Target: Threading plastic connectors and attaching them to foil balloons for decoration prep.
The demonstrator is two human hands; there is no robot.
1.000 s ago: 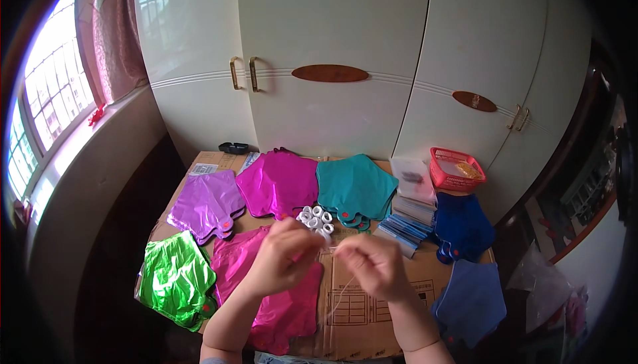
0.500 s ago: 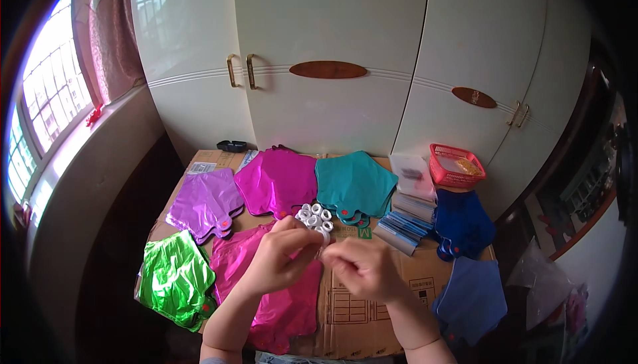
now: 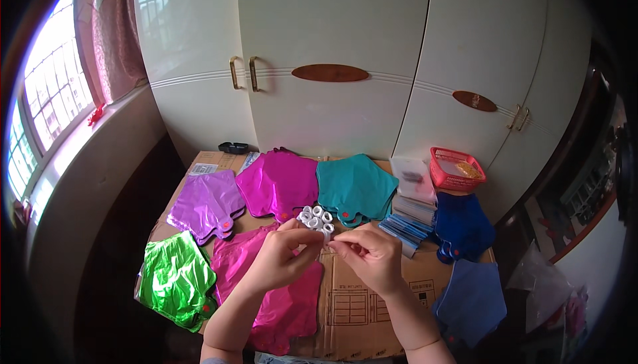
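Note:
My left hand (image 3: 287, 256) is raised over the middle of the cardboard, thumb and fingers pinched on a small white roll (image 3: 327, 238) that looks like ribbon. Close by on its right, my right hand (image 3: 369, 255) also pinches with thumb and forefinger, at the edge of that roll. Whatever thin piece it grips is too small to make out. Just beyond my fingertips lies a cluster of several white rolls (image 3: 313, 216). Beneath my left forearm are flat hot-pink foil balloons (image 3: 282, 304), partly covered by it.
Around the cardboard (image 3: 355, 331) lie stacks of flat foil balloons: green (image 3: 174, 277), lilac (image 3: 205, 198), magenta (image 3: 279, 181), teal (image 3: 357, 184), dark blue (image 3: 464, 221) and pale blue (image 3: 472, 297). Flat blue-grey packets (image 3: 407, 228) and a red basket (image 3: 457, 179) stand right. White cabinets (image 3: 332, 18) rise behind.
My right hand has turned and its fingers have opened out from a curled fist into a pinch beside the left fingertips. The left hand stays nearly in place.

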